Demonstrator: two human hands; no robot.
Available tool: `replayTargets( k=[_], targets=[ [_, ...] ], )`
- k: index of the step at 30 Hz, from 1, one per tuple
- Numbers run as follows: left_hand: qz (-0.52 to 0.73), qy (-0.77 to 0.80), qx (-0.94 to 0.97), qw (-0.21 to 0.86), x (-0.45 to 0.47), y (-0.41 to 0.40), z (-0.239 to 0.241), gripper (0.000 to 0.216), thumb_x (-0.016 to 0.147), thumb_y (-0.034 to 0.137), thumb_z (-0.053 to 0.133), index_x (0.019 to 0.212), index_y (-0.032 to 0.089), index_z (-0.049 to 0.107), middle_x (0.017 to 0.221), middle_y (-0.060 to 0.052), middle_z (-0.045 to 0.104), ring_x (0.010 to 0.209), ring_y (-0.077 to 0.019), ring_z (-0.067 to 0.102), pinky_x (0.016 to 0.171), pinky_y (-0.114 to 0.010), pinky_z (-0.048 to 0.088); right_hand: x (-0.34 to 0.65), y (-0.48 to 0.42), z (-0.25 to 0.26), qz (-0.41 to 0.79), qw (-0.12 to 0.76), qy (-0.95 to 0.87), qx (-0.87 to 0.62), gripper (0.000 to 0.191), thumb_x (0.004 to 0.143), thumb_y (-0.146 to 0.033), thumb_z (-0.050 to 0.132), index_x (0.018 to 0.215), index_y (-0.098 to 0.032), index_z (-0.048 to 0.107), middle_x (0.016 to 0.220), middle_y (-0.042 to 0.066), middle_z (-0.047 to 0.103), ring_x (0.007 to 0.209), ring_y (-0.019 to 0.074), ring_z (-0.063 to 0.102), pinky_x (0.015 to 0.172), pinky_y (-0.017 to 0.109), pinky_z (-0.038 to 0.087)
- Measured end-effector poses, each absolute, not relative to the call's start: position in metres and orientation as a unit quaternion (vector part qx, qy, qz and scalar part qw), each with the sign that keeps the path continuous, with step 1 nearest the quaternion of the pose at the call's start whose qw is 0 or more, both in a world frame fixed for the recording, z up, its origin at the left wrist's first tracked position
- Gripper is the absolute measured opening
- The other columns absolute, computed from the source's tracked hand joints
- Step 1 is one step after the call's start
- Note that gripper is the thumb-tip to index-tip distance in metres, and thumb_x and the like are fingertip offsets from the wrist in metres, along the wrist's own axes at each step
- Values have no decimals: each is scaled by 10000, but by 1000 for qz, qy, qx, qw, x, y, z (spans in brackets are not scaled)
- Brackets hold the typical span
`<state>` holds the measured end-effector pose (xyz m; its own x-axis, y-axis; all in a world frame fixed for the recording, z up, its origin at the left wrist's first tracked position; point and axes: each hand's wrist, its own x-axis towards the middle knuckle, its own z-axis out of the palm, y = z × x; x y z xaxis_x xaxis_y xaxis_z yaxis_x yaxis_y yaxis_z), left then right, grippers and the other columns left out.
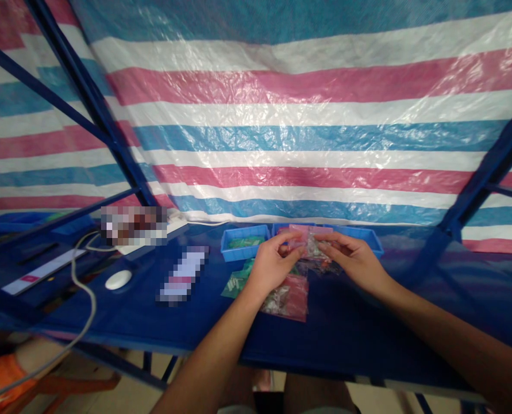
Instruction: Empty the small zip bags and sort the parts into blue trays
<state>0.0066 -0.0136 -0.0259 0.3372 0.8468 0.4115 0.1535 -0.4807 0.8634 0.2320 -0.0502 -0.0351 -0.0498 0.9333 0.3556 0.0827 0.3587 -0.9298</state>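
Between my two hands is a small clear plastic bag (311, 244) with a pinkish back and silvery bits inside. My left hand (277, 256) pinches its left side between thumb and fingers. On its right side, my right hand (350, 253) grips it the same way. Below my left hand lies a pink bag (296, 299) with grey metal-like pieces. Green bags (236, 282) lie to its left, partly under my forearm. Behind my hands stand a blue bin (243, 244) with green contents and another blue bin (365, 238), partly hidden by my right hand.
A white computer mouse (118, 279) and a blurred-out phone-like slab (183, 276) lie left on the blue table (350, 333). A pale cable (92, 305) hangs over the edge. Blue metal posts (96, 115) frame a striped plastic sheet (307, 138). An orange-clothed person (1, 374) shows lower left.
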Motion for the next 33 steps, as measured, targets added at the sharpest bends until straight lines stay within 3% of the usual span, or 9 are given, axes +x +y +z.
replayTargets(
  k=[4, 6, 9, 12, 16, 21, 27, 30, 33],
  targets=[
    [496, 344, 765, 224, 2, -13, -23, 249, 994, 308, 673, 1212, 222, 757, 1287, -99, 716, 1033, -216, 730, 875, -338, 615, 239, -33, -24, 358, 535, -634, -429, 414, 875, -530, 806, 1174, -243, 800, 952, 35, 800, 671, 167, 658, 686, 331, 572],
    [497, 354, 781, 132, -1, -14, -22, 241, 1017, 283, 629, 1223, 226, 742, 1369, -110, 660, 1227, -252, 671, 1045, -409, 581, 243, -19, -17, 334, 523, -652, -435, 422, 894, -541, 774, 1189, -240, 798, 998, 49, 812, 726, 188, 682, 722, 346, 582],
    [467, 372, 801, 36, -4, -12, -22, 282, 1025, 265, 606, 1284, 216, 705, 1414, -118, 627, 1336, -277, 600, 1185, -478, 487, 246, 6, -10, 281, 493, -691, -448, 368, 897, -523, 762, 1139, -251, 818, 1102, 57, 824, 892, 237, 737, 883, 404, 594],
    [422, 392, 817, -9, -7, -5, -26, 318, 1023, 268, 601, 1325, 214, 686, 1436, -113, 630, 1370, -293, 572, 1205, -504, 455, 244, 28, -10, 275, 435, -729, -451, 350, 905, -499, 740, 1129, -245, 830, 1073, 51, 834, 932, 256, 752, 910, 412, 588],
    [356, 413, 838, -26, -10, 4, -32, 321, 1041, 303, 570, 1320, 222, 706, 1456, -104, 650, 1425, -301, 539, 1226, -514, 420, 239, 46, -12, 259, 385, -757, -460, 351, 909, -481, 721, 1113, -222, 841, 987, 42, 840, 881, 251, 757, 836, 371, 583],
    [314, 425, 849, -30, -8, 7, -34, 367, 1067, 368, 529, 1358, 221, 699, 1464, -94, 668, 1427, -288, 549, 1234, -493, 399, 240, 57, -12, 238, 362, -769, -469, 351, 919, -465, 703, 1127, -219, 842, 1013, 43, 845, 898, 245, 764, 836, 348, 579],
    [297, 414, 861, -23, -5, 8, -31, 354, 1071, 365, 517, 1348, 251, 705, 1443, -71, 691, 1355, -261, 608, 1203, -464, 420, 239, 66, -12, 256, 325, -777, -474, 297, 898, -458, 739, 1080, -258, 861, 870, 21, 840, 791, 245, 759, 756, 338, 589],
    [302, 403, 864, -23, -5, 10, -31, 330, 1062, 360, 534, 1301, 240, 728, 1416, -92, 703, 1317, -267, 632, 1177, -474, 439, 238, 67, -13, 182, 308, -806, -472, 238, 908, -440, 753, 1030, -279, 879, 850, 33, 823, 827, 269, 748, 824, 376, 580],
    [306, 402, 863, -24, -4, 10, -30, 307, 1056, 361, 547, 1248, 228, 747, 1374, -106, 719, 1282, -275, 651, 1156, -488, 452, 240, 61, -12, 21, 305, -826, -473, 206, 930, -404, 742, 1004, -273, 883, 1071, 93, 792, 1055, 320, 701, 995, 459, 526]
  ],
)
